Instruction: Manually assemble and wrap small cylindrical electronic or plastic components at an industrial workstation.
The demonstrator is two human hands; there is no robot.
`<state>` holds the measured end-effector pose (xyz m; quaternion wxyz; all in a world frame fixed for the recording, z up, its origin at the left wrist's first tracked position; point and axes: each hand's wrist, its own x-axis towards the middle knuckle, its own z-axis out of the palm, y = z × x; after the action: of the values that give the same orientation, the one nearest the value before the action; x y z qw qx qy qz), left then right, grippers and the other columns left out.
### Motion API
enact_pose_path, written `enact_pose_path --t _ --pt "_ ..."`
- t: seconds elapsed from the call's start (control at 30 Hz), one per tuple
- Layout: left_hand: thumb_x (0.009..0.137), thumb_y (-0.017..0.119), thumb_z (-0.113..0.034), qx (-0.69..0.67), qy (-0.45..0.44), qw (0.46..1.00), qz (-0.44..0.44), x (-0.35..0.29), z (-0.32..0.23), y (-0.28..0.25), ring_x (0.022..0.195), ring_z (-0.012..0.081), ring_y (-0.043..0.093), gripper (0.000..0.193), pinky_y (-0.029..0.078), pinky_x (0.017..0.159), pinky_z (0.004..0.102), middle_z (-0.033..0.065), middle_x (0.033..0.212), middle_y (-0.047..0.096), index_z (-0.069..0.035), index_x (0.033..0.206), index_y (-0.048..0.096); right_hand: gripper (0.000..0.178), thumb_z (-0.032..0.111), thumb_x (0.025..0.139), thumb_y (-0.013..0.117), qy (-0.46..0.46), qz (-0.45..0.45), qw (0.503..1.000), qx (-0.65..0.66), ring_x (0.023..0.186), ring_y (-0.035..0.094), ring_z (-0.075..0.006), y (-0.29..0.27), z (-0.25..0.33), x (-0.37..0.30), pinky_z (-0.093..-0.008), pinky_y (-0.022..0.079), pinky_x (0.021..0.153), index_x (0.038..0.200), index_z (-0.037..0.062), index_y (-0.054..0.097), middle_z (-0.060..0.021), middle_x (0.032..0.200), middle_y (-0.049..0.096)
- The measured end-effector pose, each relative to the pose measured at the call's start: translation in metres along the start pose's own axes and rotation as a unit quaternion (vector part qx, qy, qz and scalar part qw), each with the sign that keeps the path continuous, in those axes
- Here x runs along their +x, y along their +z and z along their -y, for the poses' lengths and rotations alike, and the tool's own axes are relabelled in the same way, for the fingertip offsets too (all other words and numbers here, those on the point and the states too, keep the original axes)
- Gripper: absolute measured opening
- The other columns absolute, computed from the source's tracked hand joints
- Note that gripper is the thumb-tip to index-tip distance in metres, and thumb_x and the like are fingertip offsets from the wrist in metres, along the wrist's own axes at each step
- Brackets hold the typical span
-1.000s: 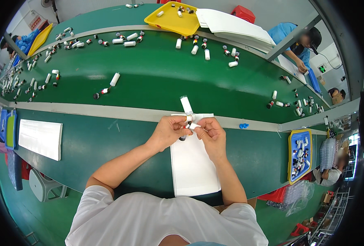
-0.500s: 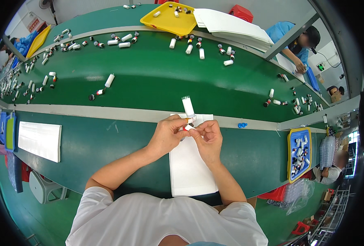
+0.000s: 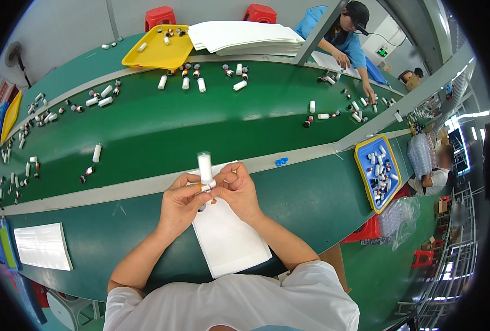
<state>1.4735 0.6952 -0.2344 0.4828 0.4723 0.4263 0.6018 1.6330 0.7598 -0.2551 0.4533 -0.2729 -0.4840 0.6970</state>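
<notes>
Both hands meet above a stack of white paper (image 3: 231,245) on the near table. My left hand (image 3: 179,203) is closed, its fingertips at the base of a white cylindrical bottle (image 3: 205,169) with a clear top, held roughly upright. An orange-brown bit shows at its fingertips. My right hand (image 3: 239,194) pinches a small white piece (image 3: 209,186) against the bottle's lower end with thumb and index finger. Its other fingers are curled. Fingers partly hide where the pieces meet, so I cannot tell whether they are joined.
A green belt (image 3: 245,132) beyond the rail carries scattered white bottles and small dark-capped vials. On the right sits a blue tray with a yellow rim (image 3: 357,165), full of such parts. A yellow tray (image 3: 140,55) stands far back. A co-worker's hand (image 3: 369,92) reaches onto the belt.
The view has turned to the right, so the scene sits further left. Both hands stay together at the bottle, and the small piece's red end no longer shows. The co-worker's arm now reaches onto the belt.
</notes>
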Motion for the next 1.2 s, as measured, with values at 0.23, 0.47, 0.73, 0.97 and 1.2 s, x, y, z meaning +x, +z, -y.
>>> enact_pose_path --t 0.23,0.47,0.73,0.97,1.2 --pt "0.087 0.066 0.006 -0.116 -0.156 0.965 0.176 0.004 -0.017 -0.003 0.085 0.0235 0.071 0.014 0.056 0.075 0.0347 0.0151 0.096 0.073 0.004 0.099 0.072 0.079 0.002 0.072 0.081 0.11 0.317 0.928 -0.163 0.106 0.059 -0.0197 -0.033 0.03 0.028 -0.0342 0.055 0.085 0.14 0.0083 0.042 -0.0091 0.12 0.058" --pt "0.081 0.07 0.001 0.442 0.074 0.878 -0.167 0.042 -0.005 -0.062 0.071 0.0284 0.069 0.022 0.052 0.062 0.0378 0.0156 0.08 0.069 -0.003 0.101 0.062 0.089 0.039 0.082 0.077 -0.091 -0.359 0.62 -0.692 0.116 0.05 -0.05 -0.238 0.056 0.158 -0.0566 0.044 0.096 0.149 0.01 0.027 -0.0321 0.134 0.045" --pt "0.08 0.071 -0.006 0.732 0.105 0.637 -0.217 0.04 0.009 -0.097 0.12 0.0426 0.054 0.038 0.041 0.1 0.0593 0.0262 0.136 0.053 0.001 0.114 0.056 0.03 0.012 0.085 0.071 -0.031 -0.222 0.717 -0.66 0.098 0.062 -0.0266 -0.264 0.035 0.167 -0.0394 0.05 0.084 0.112 0.0086 0.06 -0.012 0.108 0.064" --pt "0.086 0.07 -0.005 0.33 0.1 0.937 -0.049 0.027 -0.016 -0.012 0.102 0.0374 0.064 0.044 0.05 0.086 0.0405 0.0211 0.112 0.065 -0.001 0.127 0.054 0.046 -0.005 0.092 0.058 0.041 0.041 0.998 0.029 0.096 0.06 -0.0185 -0.019 0.03 0.064 -0.0327 0.048 0.09 0.136 0.0031 0.046 -0.0066 0.105 0.063" --pt "0.074 0.08 -0.008 0.447 0.248 0.856 -0.078 0.016 -0.02 0.012 0.082 0.0307 0.063 0.042 0.046 0.068 0.0397 0.0144 0.099 0.065 -0.002 0.11 0.06 0.045 -0.003 0.095 0.056 0.092 0.058 0.953 0.284 0.113 0.053 -0.0189 0.018 0.032 0.005 -0.0343 0.042 0.1 0.138 0.0072 0.047 -0.005 0.112 0.059"
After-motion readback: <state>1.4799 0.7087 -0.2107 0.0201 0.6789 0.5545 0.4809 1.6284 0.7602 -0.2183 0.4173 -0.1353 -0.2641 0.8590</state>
